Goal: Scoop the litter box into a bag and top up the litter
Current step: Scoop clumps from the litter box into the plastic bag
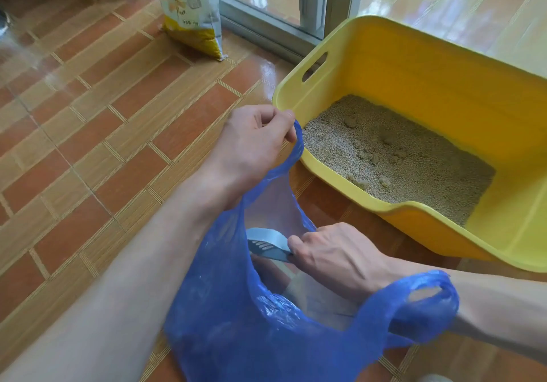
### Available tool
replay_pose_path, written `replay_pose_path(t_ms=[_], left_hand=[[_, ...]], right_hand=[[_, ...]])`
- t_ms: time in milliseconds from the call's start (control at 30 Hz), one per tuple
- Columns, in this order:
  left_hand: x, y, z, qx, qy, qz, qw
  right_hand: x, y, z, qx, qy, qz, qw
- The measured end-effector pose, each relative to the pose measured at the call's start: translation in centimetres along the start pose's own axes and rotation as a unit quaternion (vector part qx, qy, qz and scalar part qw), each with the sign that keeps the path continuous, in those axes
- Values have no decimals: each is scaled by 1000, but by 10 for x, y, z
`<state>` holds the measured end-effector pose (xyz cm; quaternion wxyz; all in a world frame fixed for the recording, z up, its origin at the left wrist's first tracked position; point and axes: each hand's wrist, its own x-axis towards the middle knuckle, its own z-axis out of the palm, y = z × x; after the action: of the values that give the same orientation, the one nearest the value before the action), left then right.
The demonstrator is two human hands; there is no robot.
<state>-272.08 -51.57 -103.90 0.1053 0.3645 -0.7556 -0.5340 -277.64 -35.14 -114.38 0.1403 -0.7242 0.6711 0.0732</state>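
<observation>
The blue bag (236, 322) is thin, crinkly, see-through plastic, T-shirt style with 2 loop handles, and it's sitting on the floor with its mouth pulled wide. The left hand (251, 148) reaches in from the lower left, arm stretched forward, wrist a bit bent, fingers curled and pinching the far handle up near the corner of the litter box (384, 65). The other handle flops loose over the right forearm.

The right hand (340, 256) is down inside the bag's mouth, knuckles up, fist closed around the handle of a grey plastic scoop (268, 245). The scoop has slots cut in its flat bottom and a raised curved rim, and its head points left inside the bag. Can't tell if anything's in it.

The litter box is a glossy yellow plastic tub with high rounded walls, a cut-out handle slot on the left wall and a dipped front edge. It sits just beside the bag, to the right. Inside is pale beige grainy litter (399, 157), fine pellets, with several lumpy clumps (371, 157) sitting on top.

Behind, a paper-ish yellow and white litter sack (192, 12) stands upright by the metal track of a sliding door (313, 0). The floor (88, 115) is shiny tile in a brick pattern, orange and tan.
</observation>
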Motion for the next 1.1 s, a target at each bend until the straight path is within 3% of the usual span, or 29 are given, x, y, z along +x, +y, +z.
replay_pose_path(t_ms=[100,233,533,833,1100], left_hand=[[0,-1,1,-8,5,-3,1000],[2,-2,1,-7,14,-3,1000],[7,-5,5,-20,9,5,1000],[4,-6,4,-4,-15,24,1000],[3,-7,2,-15,-16,13,1000]], right_hand=[[-12,8,-24,73,13,52,996],[-38,29,-67,81,14,124,989],[-80,125,-89,158,116,238,951],[-77,174,-30,84,0,354,931],[-76,166,-24,185,-13,359,915]])
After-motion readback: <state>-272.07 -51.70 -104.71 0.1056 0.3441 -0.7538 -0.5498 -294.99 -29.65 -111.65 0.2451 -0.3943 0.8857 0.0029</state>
